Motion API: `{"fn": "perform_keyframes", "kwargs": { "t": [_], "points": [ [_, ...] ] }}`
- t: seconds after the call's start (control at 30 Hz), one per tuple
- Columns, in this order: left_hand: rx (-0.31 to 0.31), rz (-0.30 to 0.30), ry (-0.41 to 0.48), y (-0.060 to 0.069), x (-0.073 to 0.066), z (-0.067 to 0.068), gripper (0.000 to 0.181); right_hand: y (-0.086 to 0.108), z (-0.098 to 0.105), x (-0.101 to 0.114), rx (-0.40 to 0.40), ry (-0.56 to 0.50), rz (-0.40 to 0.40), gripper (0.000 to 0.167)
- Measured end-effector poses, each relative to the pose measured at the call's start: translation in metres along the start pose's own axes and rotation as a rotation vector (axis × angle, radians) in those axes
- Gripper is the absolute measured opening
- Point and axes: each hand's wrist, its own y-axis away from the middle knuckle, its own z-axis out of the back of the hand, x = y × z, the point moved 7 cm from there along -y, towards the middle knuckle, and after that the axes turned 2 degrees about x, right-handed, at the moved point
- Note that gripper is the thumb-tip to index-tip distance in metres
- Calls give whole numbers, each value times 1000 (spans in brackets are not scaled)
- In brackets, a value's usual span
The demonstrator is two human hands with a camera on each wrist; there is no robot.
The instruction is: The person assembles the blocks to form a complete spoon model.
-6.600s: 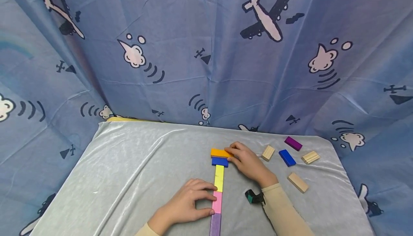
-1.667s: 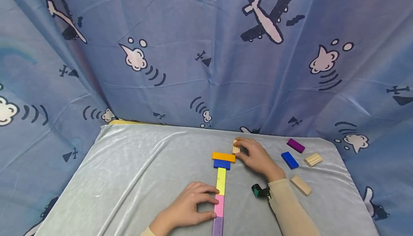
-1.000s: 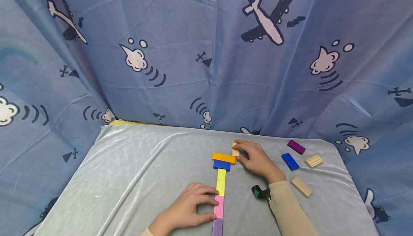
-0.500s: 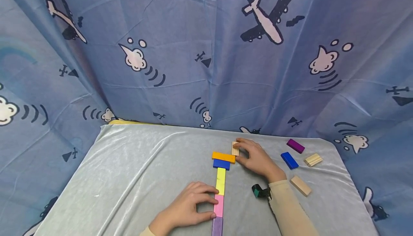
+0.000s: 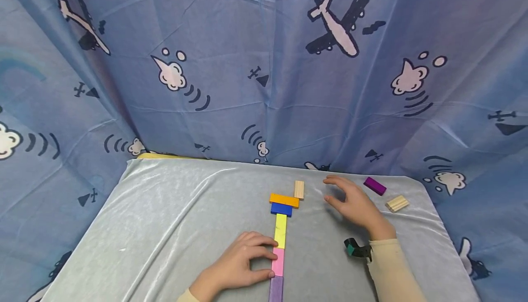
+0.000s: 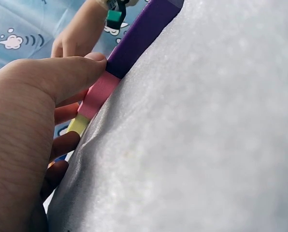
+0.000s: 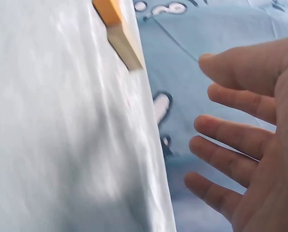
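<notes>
A line of flat blocks runs away from me: purple, pink, yellow. Crosswise at its far end lie a blue block and an orange block. A natural wood block stands out from the orange block's right end. My left hand rests beside the line, its spread fingertips touching the left side of the pink block and its neighbours. My right hand hovers over the cloth right of the wood block, fingers apart, holding nothing; in the right wrist view its fingers are spread.
A dark purple block and a striped wood block lie at the back right of the grey cloth. The right hand and forearm cover the spot of two other blocks. A blue curtain hangs behind the table.
The right hand brought the wood block to the orange block's right end, let go of it, and moved off to the right. The left hand has stayed by the line.
</notes>
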Motion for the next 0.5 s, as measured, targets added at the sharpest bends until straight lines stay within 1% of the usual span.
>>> {"fn": "perform_keyframes", "kwargs": {
  "t": [0.17,0.23,0.4,0.5],
  "points": [
    [-33,-35,-26,1,0,2,26,15,23,-11,-88,36,10,47],
    [-33,-33,-28,2,0,2,26,21,31,-16,-129,52,7,46],
    [-17,-7,-6,1,0,2,25,35,46,-29,-213,66,-24,45],
    [-22,-19,-11,0,-1,1,25,43,53,-37,-255,74,-34,45]
  ]
}}
